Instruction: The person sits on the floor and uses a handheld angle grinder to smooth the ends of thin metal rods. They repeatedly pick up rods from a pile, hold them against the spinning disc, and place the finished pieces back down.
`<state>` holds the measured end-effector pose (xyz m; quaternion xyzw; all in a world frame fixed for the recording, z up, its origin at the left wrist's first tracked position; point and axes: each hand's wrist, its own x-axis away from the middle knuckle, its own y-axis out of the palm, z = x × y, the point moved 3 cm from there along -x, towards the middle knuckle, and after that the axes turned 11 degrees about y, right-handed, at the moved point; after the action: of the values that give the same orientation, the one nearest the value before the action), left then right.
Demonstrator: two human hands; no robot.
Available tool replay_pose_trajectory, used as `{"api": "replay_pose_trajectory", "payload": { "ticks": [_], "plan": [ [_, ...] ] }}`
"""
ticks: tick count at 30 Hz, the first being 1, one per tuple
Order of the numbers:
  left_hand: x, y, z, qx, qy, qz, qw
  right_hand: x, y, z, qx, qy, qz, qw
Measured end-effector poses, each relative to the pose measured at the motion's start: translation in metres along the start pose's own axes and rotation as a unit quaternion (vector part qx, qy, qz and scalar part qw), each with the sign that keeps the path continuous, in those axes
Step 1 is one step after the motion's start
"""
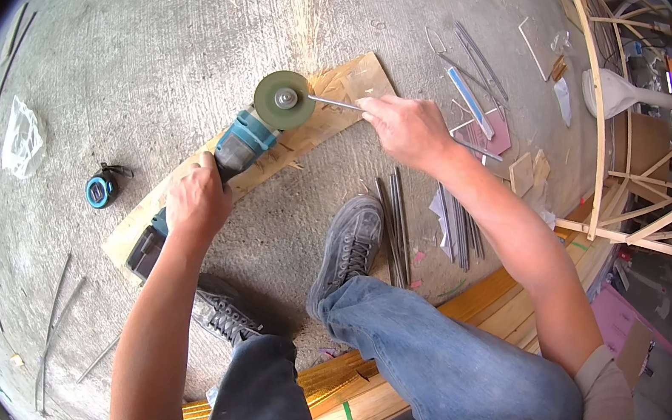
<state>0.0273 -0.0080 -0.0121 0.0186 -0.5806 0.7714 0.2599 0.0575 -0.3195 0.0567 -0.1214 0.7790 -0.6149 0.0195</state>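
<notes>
The left hand [199, 199] is wrapped round the body of an angle grinder [241, 146], which lies along a wooden board [365, 77] on the concrete floor [162, 71], probably to steady it. The right hand [408, 124] pinches 1 thin metal rod [336, 103] back from its tip, likely to keep the fingers clear of the green disc [268, 91], whose rim the tip meets. Sparks [300, 13] stream ahead, the disc seemingly angled to throw them away from the legs. More rods [402, 231] lie beside the right shoe [350, 247], perhaps for easy reach.
</notes>
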Motion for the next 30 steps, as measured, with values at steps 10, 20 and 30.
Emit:
{"api": "replay_pose_trajectory", "payload": {
  "ticks": [10,20,30],
  "plan": [
    [0.001,0.000,-0.001,0.002,0.000,0.003,1.000,-0.003,-0.002,-0.001,0.021,0.042,-0.062,0.997],
    [0.000,0.000,-0.002,0.012,-0.013,-0.009,1.000,-0.007,-0.008,-0.009,0.019,0.033,-0.078,0.996],
    [0.002,-0.001,-0.002,-0.003,0.010,0.016,1.000,-0.012,-0.013,-0.014,0.023,0.068,-0.129,0.989]
  ]
}}
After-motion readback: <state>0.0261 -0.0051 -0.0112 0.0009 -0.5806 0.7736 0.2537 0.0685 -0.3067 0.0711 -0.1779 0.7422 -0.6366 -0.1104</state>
